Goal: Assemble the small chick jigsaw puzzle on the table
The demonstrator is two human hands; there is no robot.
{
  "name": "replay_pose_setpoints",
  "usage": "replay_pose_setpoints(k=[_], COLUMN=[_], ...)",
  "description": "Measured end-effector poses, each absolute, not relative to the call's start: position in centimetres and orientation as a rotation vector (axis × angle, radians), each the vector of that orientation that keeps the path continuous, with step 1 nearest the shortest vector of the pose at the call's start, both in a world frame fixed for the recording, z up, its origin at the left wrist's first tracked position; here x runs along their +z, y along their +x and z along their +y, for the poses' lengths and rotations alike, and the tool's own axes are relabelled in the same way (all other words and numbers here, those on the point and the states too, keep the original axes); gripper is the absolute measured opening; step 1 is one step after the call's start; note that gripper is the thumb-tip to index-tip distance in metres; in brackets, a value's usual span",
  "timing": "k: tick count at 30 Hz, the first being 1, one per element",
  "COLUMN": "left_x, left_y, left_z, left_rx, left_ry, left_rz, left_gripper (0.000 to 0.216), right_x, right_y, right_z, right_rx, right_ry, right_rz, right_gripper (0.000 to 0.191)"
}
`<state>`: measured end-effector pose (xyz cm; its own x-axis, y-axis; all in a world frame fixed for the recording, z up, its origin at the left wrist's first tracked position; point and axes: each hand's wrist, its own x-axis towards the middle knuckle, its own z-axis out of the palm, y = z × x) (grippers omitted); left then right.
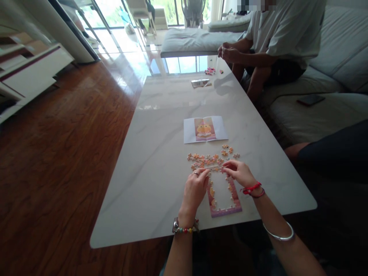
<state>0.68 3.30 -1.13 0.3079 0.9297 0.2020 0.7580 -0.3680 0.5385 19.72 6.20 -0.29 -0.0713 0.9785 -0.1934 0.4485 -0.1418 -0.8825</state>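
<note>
In the head view, the jigsaw border (227, 211) lies on the table (138, 172), its near side and both long sides joined around a bare middle. The left hand (196, 188) is at the border's far left corner, thumb and fingertips drawn together; the right hand (240, 173) is at its far right corner, fingers bent down in a similar pinch. Both hands seem to be handling the far edge, but the fingertips hide whatever is between them, so I cannot tell whether either grips a piece or merely presses on one. Loose orange and pale pieces (201, 161) are heaped just beyond the border, a few of them off to the right, and the printed picture sheet (205, 129) lies past that heap. Well beyond the border are a shiny packet (201, 82) and a pink pile of pieces (209, 71), near another person's hands (228, 53). The step in hand looks like fitting or squaring the border's far side; the middle has yet to be filled. I judge that the next move calls for lining up tabs with sockets and pressing gently, without springing the long sides apart.
</note>
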Motion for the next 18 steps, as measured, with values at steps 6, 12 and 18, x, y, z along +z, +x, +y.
replay_pose_setpoints(k=[6,12,18], left_x=[-1.3,-1.3,-1.4], left_y=[0.4,-0.2,-0.2], left_z=[4.3,4.8,5.2], left_rx=[0.763,0.705,0.625], left_ry=[2.165,2.124,2.121], left_rz=[1.754,1.932,1.949], left_gripper=[0.025,0.025,0.024], right_x=[0.5,-0.1,0.2], right_y=[23.1,23.3,23.6], right_z=[10.4,13.3,12.7], right_rx=[0.731,0.463,0.381], right_ry=[-1.826,-1.961,-1.863], right_rz=[-1.677,-2.101,-2.002], right_gripper=[0.014,0.012,0.01])
